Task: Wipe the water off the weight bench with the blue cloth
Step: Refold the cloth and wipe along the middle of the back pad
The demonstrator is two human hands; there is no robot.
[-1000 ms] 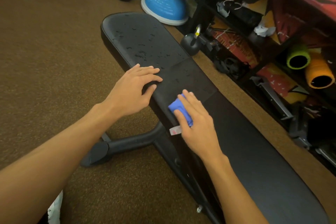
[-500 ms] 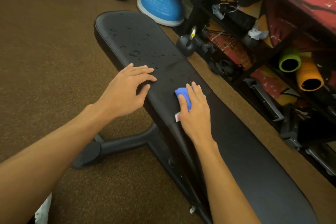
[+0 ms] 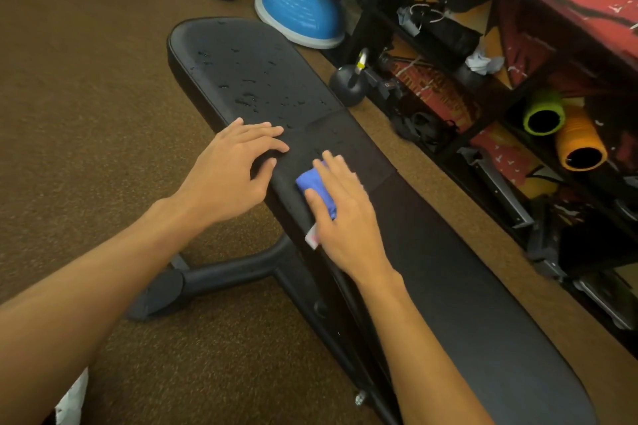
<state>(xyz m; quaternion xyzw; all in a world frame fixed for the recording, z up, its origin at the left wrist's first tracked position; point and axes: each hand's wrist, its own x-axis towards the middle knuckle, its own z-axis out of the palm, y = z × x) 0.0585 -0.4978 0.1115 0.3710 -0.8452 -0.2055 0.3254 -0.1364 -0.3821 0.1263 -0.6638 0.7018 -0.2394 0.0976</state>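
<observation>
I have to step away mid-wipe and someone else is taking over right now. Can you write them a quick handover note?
Left hand: open, fingers resting on the bench at its left edge, by the seam.
Right hand: open, pressing the cloth flat on the bench, just this side of the seam.
Done: the near pad shows no drops.
Left: drops dot the far pad and a few lie around the seam; wipe there.
</observation>
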